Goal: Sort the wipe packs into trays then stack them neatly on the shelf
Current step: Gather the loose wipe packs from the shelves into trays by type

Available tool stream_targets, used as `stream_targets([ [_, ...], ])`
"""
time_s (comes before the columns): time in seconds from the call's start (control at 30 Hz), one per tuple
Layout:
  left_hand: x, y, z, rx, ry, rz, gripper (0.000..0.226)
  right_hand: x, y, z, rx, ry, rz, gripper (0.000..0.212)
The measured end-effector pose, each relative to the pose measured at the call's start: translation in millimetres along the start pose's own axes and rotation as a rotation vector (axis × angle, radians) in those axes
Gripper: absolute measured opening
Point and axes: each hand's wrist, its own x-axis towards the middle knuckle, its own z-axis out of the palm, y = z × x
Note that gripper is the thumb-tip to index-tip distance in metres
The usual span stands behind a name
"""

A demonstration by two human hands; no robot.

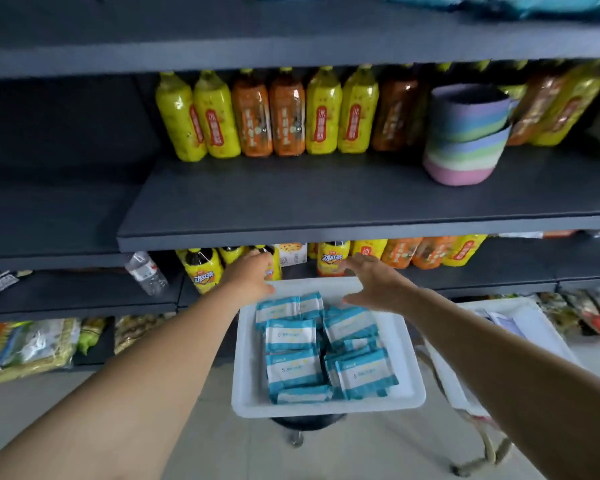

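At six o'clock, the white tray (250,386) of wipe packs (293,370) balances on a stool (305,424); left hand (248,277) and right hand (371,284), fingers spread, holding nothing, could tip it.

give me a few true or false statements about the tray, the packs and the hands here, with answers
1. The white tray holds blue-and-white wipe packs. True.
2. The tray sits on the middle shelf. False: it rests on a black stool below that shelf.
3. The left hand reaches toward the tray's far edge. True.
4. The right hand grips a bottle. False: its fingers are spread and hold nothing.
5. The striped baskets are on the floor. False: they stand on the middle shelf.
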Motion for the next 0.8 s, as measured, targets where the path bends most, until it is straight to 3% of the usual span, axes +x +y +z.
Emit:
stream_targets([
  [0.47, -110.8, 72.4, -215.0, 0.043, 0.370, 0.146, 0.047, -100.3, -78.9, -190.9, -0.165, 0.383, -0.064, 0.063],
  [0.8, -46.4, 115.2, -303.1, -0.015, 0.494, 0.139, 0.048, -76.3, -39.6, -298.9, -0.153, 0.527, -0.027, 0.059],
])
